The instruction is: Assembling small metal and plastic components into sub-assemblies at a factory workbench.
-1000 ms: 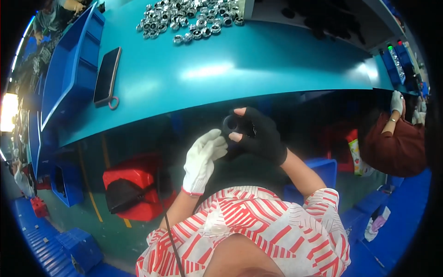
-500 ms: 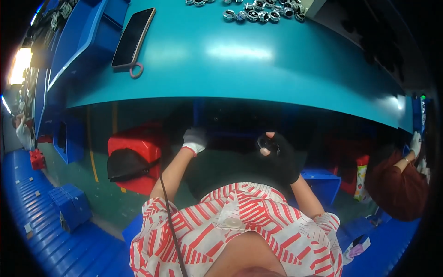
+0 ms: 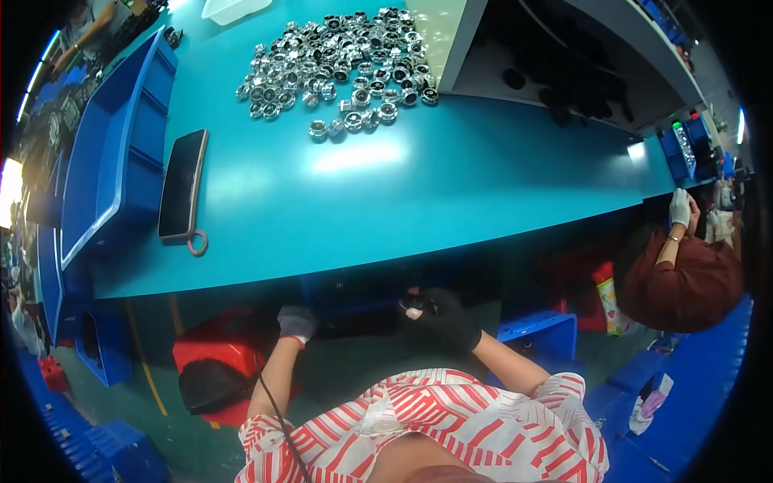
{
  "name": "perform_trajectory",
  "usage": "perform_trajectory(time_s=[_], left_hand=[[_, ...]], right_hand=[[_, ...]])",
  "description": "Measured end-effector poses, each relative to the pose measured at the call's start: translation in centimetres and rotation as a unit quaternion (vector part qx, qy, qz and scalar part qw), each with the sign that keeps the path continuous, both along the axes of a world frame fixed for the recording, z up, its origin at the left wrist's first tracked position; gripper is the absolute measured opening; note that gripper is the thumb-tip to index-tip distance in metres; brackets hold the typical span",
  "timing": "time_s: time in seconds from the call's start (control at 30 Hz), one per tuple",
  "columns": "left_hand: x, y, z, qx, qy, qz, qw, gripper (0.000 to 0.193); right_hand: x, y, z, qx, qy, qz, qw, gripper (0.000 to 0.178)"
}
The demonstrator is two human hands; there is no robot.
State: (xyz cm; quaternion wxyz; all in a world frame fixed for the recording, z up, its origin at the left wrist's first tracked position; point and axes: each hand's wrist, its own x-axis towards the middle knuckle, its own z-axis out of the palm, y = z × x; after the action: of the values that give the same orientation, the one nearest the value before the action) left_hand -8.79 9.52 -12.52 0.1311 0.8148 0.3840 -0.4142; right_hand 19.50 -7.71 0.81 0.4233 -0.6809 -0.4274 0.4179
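Below the table's front edge, my right hand (image 3: 444, 319) wears a black glove with bare thumb and fingertip. Thumb and finger close round a small dark round part with a shiny rim (image 3: 411, 304). My left hand (image 3: 298, 322), in a pale glove with a red-edged cuff, is apart from it, close to the dark space under the table. Shade hides its fingers, and I cannot make out anything in them. On the teal table (image 3: 403, 193) lies a spread pile of small round silver parts with dark centres (image 3: 346, 68), far from both hands.
A phone (image 3: 183, 185) with a pink ring lies beside a blue bin (image 3: 121, 153) at the left. A white tray (image 3: 233, 8) stands far back. Below are a red stool-like box (image 3: 213, 342) and blue crate (image 3: 538, 336). Another person (image 3: 680, 278) sits at right.
The view has tilted up and turned, so more of the table and the pile shows. My hands appear lower and farther left in it; the right still holds the round part.
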Motion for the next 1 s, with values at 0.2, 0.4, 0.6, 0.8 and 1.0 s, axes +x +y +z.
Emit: perform_trajectory(time_s=[0.2,0.4,0.6,0.8,1.0], left_hand=[[1.7,-3.0,3.4,-0.116,-0.349,0.314,0.875,0.032],[7.9,-5.1,14.1,-0.356,-0.623,0.574,0.394,0.042],[9.0,-6.7,16.6,-0.376,-0.626,0.585,0.353,0.037],[8.6,-7.4,17.5,-0.354,-0.648,0.560,0.376,0.037],[8.3,-7.7,17.5,-0.343,-0.659,0.558,0.371,0.033]], right_hand=[[-0.2,4.2,2.0,0.033,0.009,0.021,0.999,0.047],[-1.6,6.2,4.1,0.149,-0.109,0.053,0.981,0.050],[-2.1,5.3,3.9,0.172,-0.078,0.082,0.978,0.052],[-2.5,4.4,3.9,0.163,-0.023,0.089,0.982,0.055],[-2.9,4.5,4.2,0.155,-0.013,0.100,0.983,0.055]])
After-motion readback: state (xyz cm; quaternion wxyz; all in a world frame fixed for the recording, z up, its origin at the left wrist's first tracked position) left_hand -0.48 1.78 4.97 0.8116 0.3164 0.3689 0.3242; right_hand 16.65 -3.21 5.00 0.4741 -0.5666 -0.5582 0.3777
